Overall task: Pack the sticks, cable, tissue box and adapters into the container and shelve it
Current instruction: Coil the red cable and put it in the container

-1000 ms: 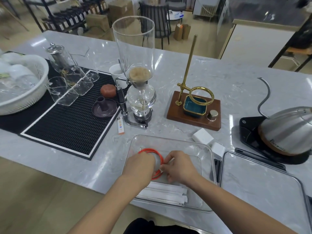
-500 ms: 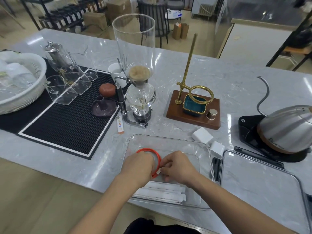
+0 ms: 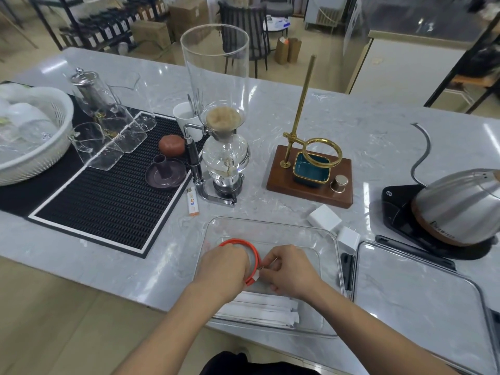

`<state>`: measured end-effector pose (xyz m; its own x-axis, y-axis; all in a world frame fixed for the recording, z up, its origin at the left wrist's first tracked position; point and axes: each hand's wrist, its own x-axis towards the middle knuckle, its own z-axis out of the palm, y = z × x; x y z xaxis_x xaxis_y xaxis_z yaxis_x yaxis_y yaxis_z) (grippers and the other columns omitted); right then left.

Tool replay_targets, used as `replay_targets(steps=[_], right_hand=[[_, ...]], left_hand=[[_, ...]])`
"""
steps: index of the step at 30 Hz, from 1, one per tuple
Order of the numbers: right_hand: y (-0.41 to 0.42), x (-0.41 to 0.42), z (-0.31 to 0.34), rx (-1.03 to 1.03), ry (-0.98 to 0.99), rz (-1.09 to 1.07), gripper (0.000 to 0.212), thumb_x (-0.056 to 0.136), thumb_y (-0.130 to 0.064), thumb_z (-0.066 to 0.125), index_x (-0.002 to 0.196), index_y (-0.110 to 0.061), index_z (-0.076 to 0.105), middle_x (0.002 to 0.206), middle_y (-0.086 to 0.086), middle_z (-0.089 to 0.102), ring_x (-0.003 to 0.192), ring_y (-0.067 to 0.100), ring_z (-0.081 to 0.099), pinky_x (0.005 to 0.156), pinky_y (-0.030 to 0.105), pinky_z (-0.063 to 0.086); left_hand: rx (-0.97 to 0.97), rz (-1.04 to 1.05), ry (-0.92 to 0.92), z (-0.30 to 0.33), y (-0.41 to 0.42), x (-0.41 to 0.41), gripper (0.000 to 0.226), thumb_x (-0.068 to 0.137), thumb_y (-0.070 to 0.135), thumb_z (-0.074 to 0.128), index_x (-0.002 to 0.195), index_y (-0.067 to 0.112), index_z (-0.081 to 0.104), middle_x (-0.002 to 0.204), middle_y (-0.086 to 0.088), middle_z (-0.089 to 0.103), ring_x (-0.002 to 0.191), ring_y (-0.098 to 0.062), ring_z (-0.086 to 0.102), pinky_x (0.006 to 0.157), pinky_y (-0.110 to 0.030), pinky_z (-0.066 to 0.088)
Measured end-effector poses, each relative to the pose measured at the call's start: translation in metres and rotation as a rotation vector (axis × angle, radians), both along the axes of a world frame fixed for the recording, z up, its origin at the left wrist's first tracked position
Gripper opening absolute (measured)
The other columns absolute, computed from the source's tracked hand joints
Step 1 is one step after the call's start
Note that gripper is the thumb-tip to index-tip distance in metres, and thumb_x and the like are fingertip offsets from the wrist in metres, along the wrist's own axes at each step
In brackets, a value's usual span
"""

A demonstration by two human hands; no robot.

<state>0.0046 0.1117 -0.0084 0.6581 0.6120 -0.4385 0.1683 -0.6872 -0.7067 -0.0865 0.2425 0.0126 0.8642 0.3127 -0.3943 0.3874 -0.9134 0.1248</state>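
Observation:
A clear plastic container (image 3: 270,224) sits at the counter's near edge. Inside it, white paper-wrapped sticks (image 3: 259,311) lie along the near wall. A coiled orange cable (image 3: 254,254) is inside the container, held by both hands. My left hand (image 3: 224,269) grips the coil's left side. My right hand (image 3: 290,269) pinches the cable's white plug end. Two white adapters (image 3: 324,219) (image 3: 348,237) lie on the counter just past the container's far right corner. No tissue box shows in view.
The clear lid (image 3: 422,301) lies right of the container. Beyond stand a glass siphon brewer (image 3: 221,136), a lighter (image 3: 193,200), a wooden dripper stand (image 3: 311,171), a steel kettle (image 3: 460,209) on its base, a black mat (image 3: 102,193) with glassware, and a white basket (image 3: 35,133).
Both hands stayed on the orange cable inside the container, shifting it only slightly. The view has drifted a little.

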Motion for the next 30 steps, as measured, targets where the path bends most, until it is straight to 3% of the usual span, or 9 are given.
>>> replay_targets(steps=[7,12,16,19,24,27,30], right_hand=[[-0.005,0.004,0.001,-0.006,0.004,-0.052,0.006,0.078,-0.008,0.069,0.083,-0.009,0.066,0.046,-0.002,0.060,0.030,0.005,0.050,0.035,0.016,0.036],[-0.002,0.003,-0.002,-0.037,-0.086,-0.023,0.013,0.073,-0.013,0.069,0.073,-0.024,0.062,0.052,-0.006,0.060,0.037,0.001,0.052,0.041,0.014,0.039],[-0.004,0.002,0.000,-0.067,-0.123,-0.015,0.013,0.075,-0.016,0.066,0.076,-0.028,0.060,0.055,-0.009,0.060,0.052,0.007,0.057,0.047,0.017,0.041],[-0.006,0.002,0.002,-0.077,-0.131,-0.008,0.011,0.077,-0.019,0.067,0.080,-0.028,0.061,0.058,-0.009,0.059,0.051,0.004,0.054,0.043,0.015,0.037],[-0.008,0.000,0.005,-0.075,-0.149,-0.021,0.008,0.079,-0.025,0.069,0.084,-0.027,0.063,0.061,-0.010,0.058,0.049,0.002,0.051,0.039,0.012,0.034],[-0.010,-0.001,0.012,-0.060,-0.165,-0.036,0.011,0.079,-0.026,0.072,0.088,-0.024,0.066,0.061,-0.009,0.060,0.055,0.007,0.057,0.048,0.017,0.042],[-0.012,-0.003,0.021,-0.045,-0.215,-0.051,0.011,0.081,-0.025,0.070,0.092,-0.024,0.067,0.068,-0.008,0.066,0.063,0.007,0.061,0.064,0.023,0.050]], left_hand=[[0.009,0.001,-0.050,-0.008,-0.003,0.002,0.015,0.085,0.025,0.062,0.091,0.020,0.075,0.095,-0.003,0.072,0.094,-0.027,0.066,0.073,-0.029,0.046],[-0.004,0.003,-0.102,-0.008,-0.003,0.000,0.013,0.084,0.026,0.062,0.089,0.020,0.073,0.093,0.000,0.071,0.091,-0.026,0.066,0.074,-0.031,0.050],[-0.056,-0.003,-0.147,-0.004,-0.003,-0.002,0.026,0.089,0.042,0.060,0.087,0.018,0.072,0.090,0.001,0.071,0.087,-0.024,0.065,0.072,-0.030,0.051],[-0.082,0.003,-0.156,-0.002,-0.003,-0.003,0.039,0.090,0.053,0.057,0.085,0.016,0.071,0.088,0.000,0.071,0.085,-0.023,0.065,0.071,-0.029,0.051],[-0.111,0.018,-0.180,0.003,-0.004,-0.004,0.031,0.087,0.045,0.062,0.081,0.016,0.071,0.083,-0.001,0.071,0.082,-0.021,0.065,0.069,-0.029,0.051],[-0.130,0.019,-0.246,0.010,-0.005,-0.003,0.020,0.084,0.033,0.063,0.078,0.014,0.068,0.076,0.000,0.068,0.077,-0.020,0.063,0.062,-0.027,0.044],[-0.163,0.045,-0.353,0.016,-0.006,-0.003,0.014,0.081,0.030,0.063,0.073,0.020,0.067,0.063,0.011,0.060,0.071,-0.011,0.060,0.057,-0.024,0.039]])
